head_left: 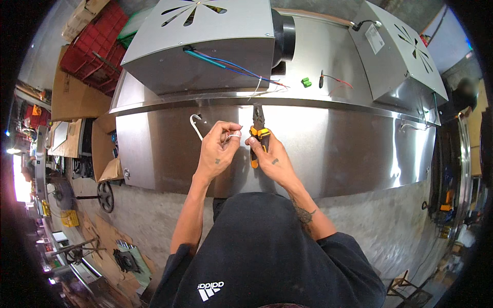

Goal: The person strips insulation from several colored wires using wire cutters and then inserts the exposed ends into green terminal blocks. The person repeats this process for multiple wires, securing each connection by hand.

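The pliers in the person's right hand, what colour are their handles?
Orange with black, on the pliers gripped by the right hand; the head view shows it.

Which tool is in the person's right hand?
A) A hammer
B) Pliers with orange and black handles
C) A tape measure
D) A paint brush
B: the right hand grips pliers with orange and black handles, the metal tip pointing up, while the left hand holds a white wire beside it, over the steel panel.
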Demonstrator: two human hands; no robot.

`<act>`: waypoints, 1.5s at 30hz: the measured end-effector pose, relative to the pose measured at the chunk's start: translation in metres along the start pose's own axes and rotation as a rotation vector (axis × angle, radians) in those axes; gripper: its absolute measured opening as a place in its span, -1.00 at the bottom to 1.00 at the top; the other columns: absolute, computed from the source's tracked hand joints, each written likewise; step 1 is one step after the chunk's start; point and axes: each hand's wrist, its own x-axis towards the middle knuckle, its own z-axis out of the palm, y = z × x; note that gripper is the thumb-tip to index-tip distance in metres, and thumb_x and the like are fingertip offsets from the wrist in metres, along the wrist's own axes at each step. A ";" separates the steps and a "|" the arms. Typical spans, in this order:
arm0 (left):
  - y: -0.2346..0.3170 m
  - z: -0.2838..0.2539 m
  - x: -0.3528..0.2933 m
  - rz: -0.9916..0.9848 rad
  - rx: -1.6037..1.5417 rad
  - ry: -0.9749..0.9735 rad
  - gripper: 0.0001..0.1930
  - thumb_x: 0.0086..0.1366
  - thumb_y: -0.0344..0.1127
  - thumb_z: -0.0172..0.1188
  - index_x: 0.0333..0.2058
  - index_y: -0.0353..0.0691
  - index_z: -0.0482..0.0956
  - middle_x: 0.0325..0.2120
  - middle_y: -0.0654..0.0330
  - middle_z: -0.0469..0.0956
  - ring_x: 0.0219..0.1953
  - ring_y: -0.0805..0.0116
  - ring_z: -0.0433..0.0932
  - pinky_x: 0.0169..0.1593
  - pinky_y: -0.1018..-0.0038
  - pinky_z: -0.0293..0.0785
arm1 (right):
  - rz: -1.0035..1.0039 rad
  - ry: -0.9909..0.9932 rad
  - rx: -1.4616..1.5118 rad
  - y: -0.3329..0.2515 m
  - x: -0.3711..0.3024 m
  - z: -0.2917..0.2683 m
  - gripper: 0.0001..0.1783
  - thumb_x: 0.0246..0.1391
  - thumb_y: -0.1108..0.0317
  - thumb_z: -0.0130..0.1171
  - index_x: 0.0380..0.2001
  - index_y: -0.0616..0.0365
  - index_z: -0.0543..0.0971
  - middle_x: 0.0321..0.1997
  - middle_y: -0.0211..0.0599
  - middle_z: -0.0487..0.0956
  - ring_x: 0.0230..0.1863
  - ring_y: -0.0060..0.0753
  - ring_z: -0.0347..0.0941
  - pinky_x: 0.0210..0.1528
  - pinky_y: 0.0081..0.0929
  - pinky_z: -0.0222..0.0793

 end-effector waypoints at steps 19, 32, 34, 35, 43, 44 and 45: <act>0.001 0.010 0.003 0.007 -0.029 0.142 -0.81 0.53 -0.41 0.29 -0.01 -0.41 0.65 -0.12 0.12 0.70 -0.07 0.45 0.68 0.04 0.46 0.64 | 0.042 -0.123 -0.040 -0.003 0.002 0.010 -0.47 0.52 0.04 0.14 0.17 0.37 0.45 -0.43 -0.11 0.63 -0.44 -0.31 0.59 -0.37 -0.25 0.48; -0.003 0.017 0.000 0.272 0.171 0.219 -0.84 0.51 -0.45 0.30 -0.02 -0.38 0.65 -0.13 0.13 0.72 -0.10 0.42 0.71 0.03 0.46 0.67 | -0.134 -0.049 -0.106 0.004 0.000 0.015 -0.42 0.54 0.19 0.10 0.34 0.50 0.34 -0.14 0.26 0.65 -0.13 0.16 0.67 -0.05 -0.04 0.53; -0.002 0.018 -0.001 0.286 0.173 0.232 -0.84 0.49 -0.46 0.31 -0.02 -0.37 0.65 -0.13 0.13 0.72 -0.10 0.41 0.71 0.03 0.46 0.67 | -0.120 -0.054 -0.097 0.005 0.001 0.016 -0.41 0.55 0.19 0.10 0.35 0.51 0.33 -0.09 0.30 0.64 -0.09 0.20 0.67 0.00 -0.03 0.54; 0.000 0.019 -0.001 0.293 0.178 0.237 -0.84 0.49 -0.46 0.32 -0.03 -0.37 0.65 -0.13 0.13 0.72 -0.11 0.41 0.71 0.02 0.46 0.67 | -0.158 -0.040 -0.107 0.007 0.002 0.017 -0.42 0.55 0.20 0.09 0.35 0.50 0.33 -0.08 0.30 0.64 -0.08 0.23 0.67 0.00 -0.02 0.54; 0.001 0.019 -0.003 0.330 0.203 0.241 -0.83 0.45 -0.52 0.33 -0.03 -0.38 0.64 -0.13 0.08 0.71 -0.14 0.35 0.73 -0.01 0.44 0.69 | -0.217 0.005 -0.156 0.010 0.002 0.019 -0.46 0.54 0.21 0.10 0.31 0.46 0.37 -0.04 0.37 0.65 -0.05 0.36 0.66 0.00 0.07 0.55; 0.001 0.018 -0.002 0.340 0.208 0.236 -0.81 0.43 -0.54 0.34 -0.02 -0.40 0.64 -0.13 0.05 0.71 -0.14 0.31 0.74 -0.01 0.41 0.70 | -0.212 0.008 -0.192 0.011 0.002 0.018 -0.46 0.53 0.20 0.11 0.30 0.45 0.37 -0.05 0.38 0.65 -0.06 0.38 0.66 -0.01 0.09 0.55; 0.002 0.018 -0.002 0.350 0.213 0.230 -0.80 0.42 -0.56 0.35 -0.02 -0.41 0.63 -0.13 0.01 0.70 -0.14 0.27 0.74 -0.02 0.39 0.71 | -0.207 0.011 -0.227 0.013 0.002 0.017 -0.46 0.52 0.20 0.12 0.30 0.45 0.37 -0.06 0.39 0.66 -0.07 0.40 0.67 -0.02 0.11 0.55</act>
